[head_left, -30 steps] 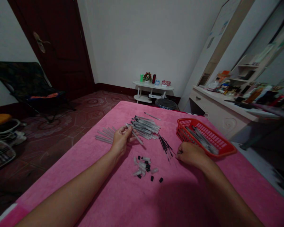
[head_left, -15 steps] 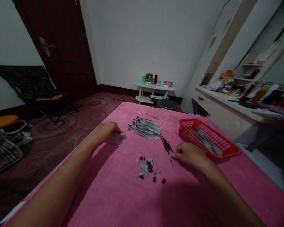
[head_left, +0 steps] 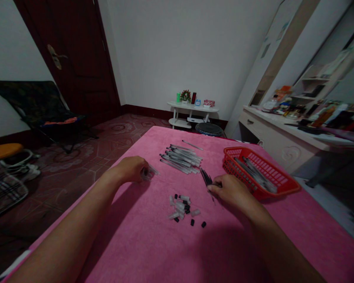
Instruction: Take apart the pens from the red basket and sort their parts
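Observation:
My left hand (head_left: pixel 135 169) has its fingers curled around a few clear pen barrels (head_left: pixel 152 170) at the left side of the pink-covered table. My right hand (head_left: pixel 230 189) pinches at a small bunch of dark pen refills (head_left: pixel 205 177), whose far ends fan out past the fingertips. Between the hands, a pile of assembled-looking pens (head_left: pixel 181 158) lies on the cloth, with one single pen (head_left: pixel 192 145) behind it. Nearer to me are scattered clear caps (head_left: pixel 179 206) and small black plugs (head_left: pixel 192 222). My fingers partly hide both bunches.
A red plastic basket (head_left: pixel 289 188) holding more pens stands by my right forearm. The pink cloth (head_left: pixel 153 243) covers the table. Beyond it are a round black stool (head_left: pixel 209 129) and a white shelf table (head_left: pixel 171 104). A cluttered dresser (head_left: pixel 286 143) is at the right.
My left hand has closed around the clear barrels and drawn them together. My right hand has moved slightly left and farther up along the refills.

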`<state>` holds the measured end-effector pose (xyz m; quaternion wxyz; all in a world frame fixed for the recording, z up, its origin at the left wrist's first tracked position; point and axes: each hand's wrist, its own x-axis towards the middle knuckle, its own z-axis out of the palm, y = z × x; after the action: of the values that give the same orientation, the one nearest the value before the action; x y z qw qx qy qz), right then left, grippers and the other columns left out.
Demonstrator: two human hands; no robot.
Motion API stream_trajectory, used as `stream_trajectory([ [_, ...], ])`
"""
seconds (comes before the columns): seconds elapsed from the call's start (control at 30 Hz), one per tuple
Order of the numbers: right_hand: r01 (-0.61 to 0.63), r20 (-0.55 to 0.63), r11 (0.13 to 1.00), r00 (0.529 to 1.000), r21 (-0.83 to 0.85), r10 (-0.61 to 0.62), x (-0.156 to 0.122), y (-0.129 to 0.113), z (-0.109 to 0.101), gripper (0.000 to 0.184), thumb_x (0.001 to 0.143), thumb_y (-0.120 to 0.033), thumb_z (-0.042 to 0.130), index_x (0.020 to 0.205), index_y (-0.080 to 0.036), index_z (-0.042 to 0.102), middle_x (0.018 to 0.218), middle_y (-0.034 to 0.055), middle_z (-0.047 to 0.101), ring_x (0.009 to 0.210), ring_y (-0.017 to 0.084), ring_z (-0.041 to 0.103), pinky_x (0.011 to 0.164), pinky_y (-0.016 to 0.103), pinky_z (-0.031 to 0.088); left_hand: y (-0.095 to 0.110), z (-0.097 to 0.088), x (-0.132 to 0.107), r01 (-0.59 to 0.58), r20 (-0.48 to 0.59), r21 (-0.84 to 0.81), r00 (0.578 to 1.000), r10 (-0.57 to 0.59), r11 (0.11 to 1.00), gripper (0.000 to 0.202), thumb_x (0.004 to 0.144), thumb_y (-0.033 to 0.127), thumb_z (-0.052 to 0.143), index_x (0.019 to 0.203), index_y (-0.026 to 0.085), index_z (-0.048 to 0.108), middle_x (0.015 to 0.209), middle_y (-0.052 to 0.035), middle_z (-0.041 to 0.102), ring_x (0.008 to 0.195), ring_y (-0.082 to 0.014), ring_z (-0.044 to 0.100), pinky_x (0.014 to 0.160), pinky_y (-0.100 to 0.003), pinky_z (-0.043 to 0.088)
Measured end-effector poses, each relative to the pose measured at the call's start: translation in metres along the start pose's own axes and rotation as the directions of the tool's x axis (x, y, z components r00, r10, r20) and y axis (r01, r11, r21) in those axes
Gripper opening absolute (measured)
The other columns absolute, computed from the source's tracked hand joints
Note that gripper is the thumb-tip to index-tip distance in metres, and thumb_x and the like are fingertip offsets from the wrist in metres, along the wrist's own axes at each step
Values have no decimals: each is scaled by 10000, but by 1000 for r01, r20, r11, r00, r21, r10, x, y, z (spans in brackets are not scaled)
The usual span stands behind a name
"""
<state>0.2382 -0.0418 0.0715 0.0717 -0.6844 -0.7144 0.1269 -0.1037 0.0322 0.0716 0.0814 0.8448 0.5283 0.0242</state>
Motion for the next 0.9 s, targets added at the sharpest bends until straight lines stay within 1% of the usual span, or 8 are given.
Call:
stream_trajectory([
  [0.07,82,-80,992,994,97,-74,3,-6,11,162,792,-299,591,764,-193,710,753,57,697,676,167,611,573,248,337,15,5,5,-38,-60,-22,998,37,999,176,625,319,722,781,237,734,734,-43,696,672,-185,615,595,-241,400],
  [0.13,169,-146,972,979,165,-146,5,-13,23,147,786,-256,597,841,-186,715,845,66,706,764,178,626,643,247,386,34,17,12,-113,-195,-42,976,103,993,206,756,283,611,915,218,725,886,-88,703,789,-218,629,668,-281,446],
  [0.23,250,-197,945,958,212,-209,6,-20,37,162,779,-217,603,894,-175,709,907,71,687,807,177,617,705,256,421,62,44,22,-322,-393,-43,876,280,946,369,808,202,551,1169,227,623,1182,-111,633,1087,-243,557,924,-345,425],
  [0.3,281,-213,933,949,226,-234,6,-23,42,157,780,-199,601,895,-174,705,913,65,675,810,172,611,721,259,432,75,60,26,-365,-398,-26,858,325,931,452,803,214,591,1254,222,555,1241,-115,599,1169,-259,502,1012,-398,362],
  [0.4,314,-205,919,941,239,-269,5,-25,43,134,783,-175,594,865,-177,700,906,55,667,832,171,610,742,261,438,85,74,25,-336,-367,-10,877,309,942,444,835,218,564,1277,209,518,1230,-117,596,1146,-257,511,1038,-432,318],
  [0.53,328,-170,915,941,236,-293,4,-27,43,128,791,-159,582,846,-169,696,901,62,663,845,175,611,766,268,440,86,76,25,-333,-352,13,881,316,943,419,851,193,519,1270,188,515,1226,-123,592,1139,-260,504,1030,-431,320],
  [0.7,355,-162,904,932,238,-324,4,-31,47,137,804,-151,560,828,-177,693,882,56,660,843,172,610,774,267,436,79,79,32,-331,-396,-38,871,291,943,441,856,126,466,1289,201,506,1272,-119,562,1199,-239,470,1052,-434,311],
  [0.9,378,-158,892,924,250,-347,2,-35,50,141,809,-145,553,818,-181,689,864,47,654,836,169,606,773,264,433,79,78,34,-400,-483,-114,822,302,909,352,872,175,486,1196,231,610,1112,-120,625,1046,-241,562,951,-397,414],
])
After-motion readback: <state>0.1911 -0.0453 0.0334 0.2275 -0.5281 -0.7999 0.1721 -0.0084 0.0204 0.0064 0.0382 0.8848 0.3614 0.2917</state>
